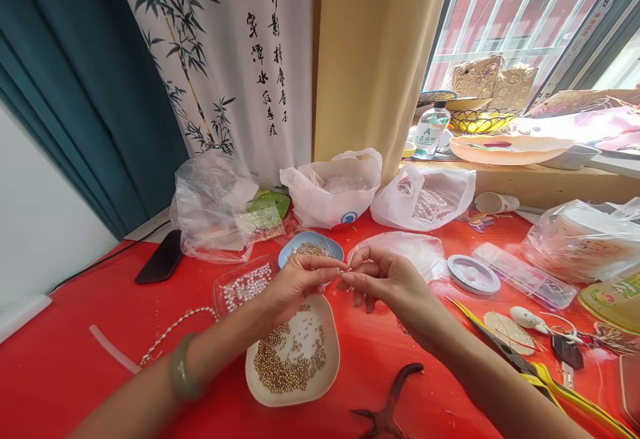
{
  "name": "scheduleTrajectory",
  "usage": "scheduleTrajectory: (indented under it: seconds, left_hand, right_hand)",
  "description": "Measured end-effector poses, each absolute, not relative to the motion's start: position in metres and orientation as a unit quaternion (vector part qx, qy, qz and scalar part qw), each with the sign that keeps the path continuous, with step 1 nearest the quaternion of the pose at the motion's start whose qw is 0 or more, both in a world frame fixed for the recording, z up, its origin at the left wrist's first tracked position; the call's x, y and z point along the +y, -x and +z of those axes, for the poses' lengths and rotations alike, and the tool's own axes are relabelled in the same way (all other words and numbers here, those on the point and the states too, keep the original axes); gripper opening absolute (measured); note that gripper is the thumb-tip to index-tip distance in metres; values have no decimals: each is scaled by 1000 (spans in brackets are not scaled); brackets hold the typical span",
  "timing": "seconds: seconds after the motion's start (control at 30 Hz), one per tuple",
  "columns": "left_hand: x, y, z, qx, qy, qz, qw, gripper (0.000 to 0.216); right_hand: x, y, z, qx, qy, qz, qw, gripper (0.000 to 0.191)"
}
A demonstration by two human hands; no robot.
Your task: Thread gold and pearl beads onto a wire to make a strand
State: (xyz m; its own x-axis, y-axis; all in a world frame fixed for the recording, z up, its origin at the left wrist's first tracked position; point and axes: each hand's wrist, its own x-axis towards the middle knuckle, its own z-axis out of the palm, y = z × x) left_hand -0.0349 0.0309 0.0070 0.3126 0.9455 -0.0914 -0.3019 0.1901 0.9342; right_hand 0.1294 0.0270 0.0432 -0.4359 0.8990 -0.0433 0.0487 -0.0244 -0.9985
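Tiny piece, too small to identify, sits pinched by fingers of left hand and right hand; white dish holds gold beads, clear tray pearly beads.

Bench open near left, up to the pearl strand. Narrow gap between bead dish and dark pliers. Hands block the middle. Plastic bags wall off far side; right cluttered, yellow-handled pliers lying across the way.
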Motion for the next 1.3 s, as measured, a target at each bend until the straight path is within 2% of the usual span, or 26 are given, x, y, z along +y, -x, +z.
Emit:
scheduleTrajectory:
  seconds: [0.17, 0.37, 0.57, 0.77, 1.03, 1.17, 1.3]
  left_hand:
    - [27, 33, 12, 382, -468, 406, 686, 13]
    - [24, 29, 7, 358, -474, 341, 729, 13]
    - [25, 29, 8, 333, -421, 361, 762, 24]
    - [25, 30, 8, 330, -402, 363, 773, 17]
    - [25, 29, 9, 357, -383, 363, 771, 18]
    - [26, 30, 7, 371, -389, 352, 766, 17]
    - [30, 31, 3, 402, -402, 328, 754, 18]
  right_hand:
    - [33, -134, 46, -672, 427, 475, 375, 22]
    - [34, -135, 39, -651, 359, 573, 346, 17]
    - [33, -138, 40, -640, 377, 562, 363, 19]
    - [35, -138, 41, -632, 392, 562, 363, 21]
    - [35, -138, 39, -627, 387, 562, 376, 21]
    - [40, -141, 35, -581, 389, 586, 410, 17]
    - [55, -155, 37, -485, 378, 611, 498, 11]
